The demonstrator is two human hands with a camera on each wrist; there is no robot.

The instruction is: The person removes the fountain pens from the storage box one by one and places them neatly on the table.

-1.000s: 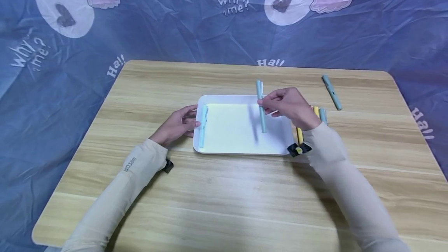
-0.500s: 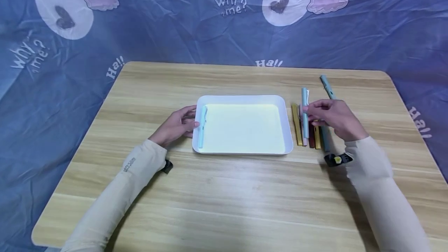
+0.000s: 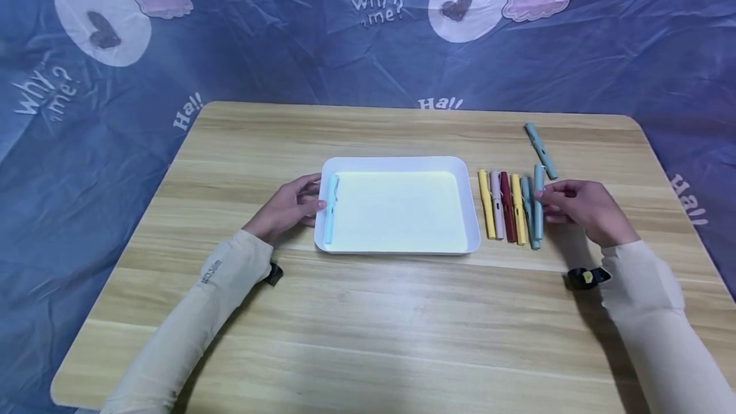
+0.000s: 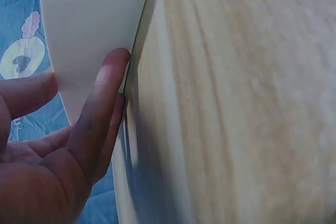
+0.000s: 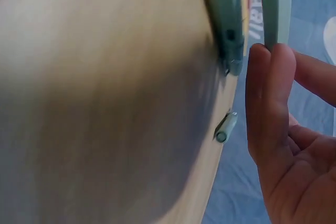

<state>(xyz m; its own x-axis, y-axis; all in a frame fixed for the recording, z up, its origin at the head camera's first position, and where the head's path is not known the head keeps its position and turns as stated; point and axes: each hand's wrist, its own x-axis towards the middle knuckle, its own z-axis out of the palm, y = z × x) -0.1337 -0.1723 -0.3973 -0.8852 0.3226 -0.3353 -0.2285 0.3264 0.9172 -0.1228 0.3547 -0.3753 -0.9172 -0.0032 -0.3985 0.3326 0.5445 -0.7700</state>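
Observation:
My left hand [image 3: 290, 206] holds the left end of a white tray [image 3: 402, 163], thumb at the rim and fingers against the outer wall, as the left wrist view shows. Inside the tray, along that end, lies a light blue pen [image 3: 330, 213]. My right hand [image 3: 586, 206] pinches another light blue pen [image 3: 538, 209] between thumb and fingertips. In the right wrist view this held pen [image 5: 276, 9] is raised off the table. It is just right of a row of pens: yellow [image 3: 486, 203], lilac [image 3: 496, 203], dark red [image 3: 507, 206], yellow [image 3: 519, 209] and teal-blue [image 3: 528, 209].
A further teal pen [image 3: 540, 150] lies slanted behind the row, toward the far right of the wooden table [image 3: 368, 324]. A blue printed cloth [image 3: 322, 43] hangs behind the table's back edge.
My right hand has carried the light blue pen from over the tray rightward, past the row of pens to its right end. The left hand has stayed at the tray.

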